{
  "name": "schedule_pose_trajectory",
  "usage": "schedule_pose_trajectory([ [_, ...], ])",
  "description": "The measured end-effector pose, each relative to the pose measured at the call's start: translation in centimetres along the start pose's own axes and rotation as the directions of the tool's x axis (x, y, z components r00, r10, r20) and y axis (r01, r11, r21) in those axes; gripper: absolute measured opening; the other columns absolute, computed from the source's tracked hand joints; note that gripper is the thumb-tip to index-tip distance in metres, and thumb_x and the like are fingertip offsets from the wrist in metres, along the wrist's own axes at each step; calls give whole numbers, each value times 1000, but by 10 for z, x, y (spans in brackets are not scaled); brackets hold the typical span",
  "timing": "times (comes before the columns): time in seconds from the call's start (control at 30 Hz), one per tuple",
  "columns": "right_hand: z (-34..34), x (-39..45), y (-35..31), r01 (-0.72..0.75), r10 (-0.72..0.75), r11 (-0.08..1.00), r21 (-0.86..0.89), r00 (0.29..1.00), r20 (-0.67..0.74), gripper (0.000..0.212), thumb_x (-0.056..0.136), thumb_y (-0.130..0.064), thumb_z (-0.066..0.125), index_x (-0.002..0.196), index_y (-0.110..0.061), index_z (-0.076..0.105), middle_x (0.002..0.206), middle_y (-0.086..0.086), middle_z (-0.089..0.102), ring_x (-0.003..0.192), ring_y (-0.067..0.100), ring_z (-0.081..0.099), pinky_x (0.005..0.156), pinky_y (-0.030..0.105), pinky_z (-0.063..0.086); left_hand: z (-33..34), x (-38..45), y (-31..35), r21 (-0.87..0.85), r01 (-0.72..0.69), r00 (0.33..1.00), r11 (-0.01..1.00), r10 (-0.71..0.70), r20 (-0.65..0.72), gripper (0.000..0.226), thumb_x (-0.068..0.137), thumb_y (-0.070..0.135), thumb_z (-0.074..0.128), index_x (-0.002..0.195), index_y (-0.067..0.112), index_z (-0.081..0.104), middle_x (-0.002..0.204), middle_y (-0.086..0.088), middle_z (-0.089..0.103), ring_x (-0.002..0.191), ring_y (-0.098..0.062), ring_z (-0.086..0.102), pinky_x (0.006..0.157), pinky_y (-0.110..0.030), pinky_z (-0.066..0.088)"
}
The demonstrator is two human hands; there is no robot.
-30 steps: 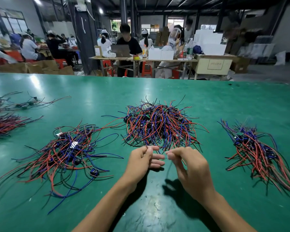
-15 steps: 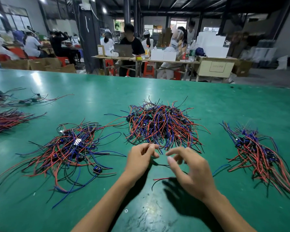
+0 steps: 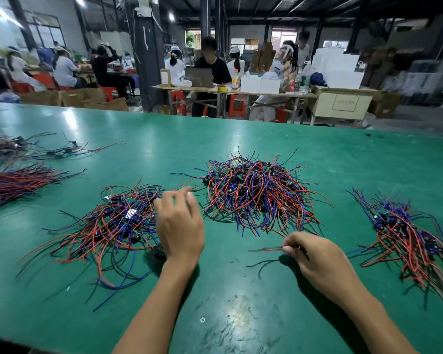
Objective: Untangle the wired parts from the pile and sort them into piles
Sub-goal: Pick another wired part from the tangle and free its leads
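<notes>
While blurred, right hand seemingly pinches one wired part.

Lying heaped at table centre: tangled pile of red, blue and black wired parts. Spreading looser at left: second pile. Resting combed at right: sorted pile. Dangling, pinched up just beside it: single wired part.

1. Five heaps of red, blue and black wired parts on the green table: centre, left of centre, right edge, and two at the left edge.
2. Two bare hands: left, right.
3. One loose wired part, pinched in the right hand.
</notes>
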State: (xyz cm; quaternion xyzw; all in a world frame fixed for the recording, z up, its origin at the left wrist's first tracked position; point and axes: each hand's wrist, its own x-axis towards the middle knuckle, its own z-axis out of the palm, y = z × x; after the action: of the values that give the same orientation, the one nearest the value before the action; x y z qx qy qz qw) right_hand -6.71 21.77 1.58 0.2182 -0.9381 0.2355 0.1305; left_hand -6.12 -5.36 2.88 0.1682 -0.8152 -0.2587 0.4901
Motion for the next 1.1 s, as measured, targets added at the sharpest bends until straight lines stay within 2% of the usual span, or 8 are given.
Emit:
schedule_pose_trajectory([
  [0.13, -3, -2, -8, 40, -31, 998, 49, 985, -167, 3, 97, -37, 62, 96, -35, 60, 67, -17, 63, 61, 4, 59, 55, 26, 44, -7, 15, -27, 172, 329, 943, 929, -315, -104, 37, 100, 14, 51, 136, 7, 55, 135, -15, 48, 117, -36, 41, 89, -44, 31],
  [0.23, -2, -3, -15, 90, -64, 993, 79, 955, -289, 7, 93, -37, 63, 99, -34, 64, 71, -24, 60, 61, -1, 55, 56, 25, 43, -12, 16, -25, 191, 501, 865, 844, -493, -92, 76, 87, 8, 63, 152, 1, 26, 156, -19, 25, 131, -41, 32, 103, -51, 28],
  [0.4, 2, -1, -14, 178, -110, 972, 155, 922, -371, 23, 91, -26, 68, 114, -25, 69, 86, -16, 68, 75, 0, 61, 70, 29, 51, -11, -1, 7, -118, -99, 995, 988, 96, -35, 47, 96, 24, 55, 141, 9, 49, 145, -12, 45, 128, -28, 43, 107, -47, 33],
  [0.5, 4, -2, -18, 226, -182, 969, 102, 926, -330, 39, 89, -25, 69, 127, -26, 65, 85, -14, 67, 79, 16, 63, 76, 33, 51, -10, -22, 29, -403, -400, 822, 823, 516, 239, 37, 103, 32, 44, 128, 14, 64, 125, 1, 66, 117, -17, 57, 100, -41, 44],
  [0.63, 11, -3, -26, 264, -206, 943, 204, 942, -266, 44, 90, -28, 67, 132, -37, 56, 92, -11, 68, 90, 10, 63, 90, 15, 46, 1, -44, 40, -522, -454, 587, 722, 683, 435, 30, 98, 35, 60, 107, 9, 74, 89, -3, 73, 81, -23, 62, 76, -40, 52],
  [0.9, 14, -1, -24, 207, -97, 931, 300, 934, -342, 42, 93, -28, 69, 130, -30, 50, 110, -17, 60, 104, 8, 56, 96, 18, 38, 5, -45, 36, -643, 30, 735, 765, 419, 533, 6, 91, 18, 74, 90, 17, 80, 67, 10, 70, 58, 2, 59, 59, -13, 42],
  [1.0, 3, -2, -16, 173, 3, 911, 373, 904, -428, 8, 94, -41, 59, 95, -33, 57, 76, -10, 60, 72, 11, 59, 68, 21, 44, 7, -44, 37, -577, 225, 797, 785, 192, 572, 15, 92, 26, 73, 79, 22, 78, 63, 10, 70, 49, 0, 51, 53, -18, 39],
  [1.1, 4, -4, -15, 6, 101, 845, 534, 980, -171, 55, 100, -60, 39, 71, -27, 71, 51, 2, 60, 43, 11, 55, 51, 23, 41, 6, -40, 37, -562, 367, 801, 741, 55, 596, 17, 93, 28, 71, 81, 19, 78, 64, 2, 71, 50, -11, 49, 52, -25, 42],
])
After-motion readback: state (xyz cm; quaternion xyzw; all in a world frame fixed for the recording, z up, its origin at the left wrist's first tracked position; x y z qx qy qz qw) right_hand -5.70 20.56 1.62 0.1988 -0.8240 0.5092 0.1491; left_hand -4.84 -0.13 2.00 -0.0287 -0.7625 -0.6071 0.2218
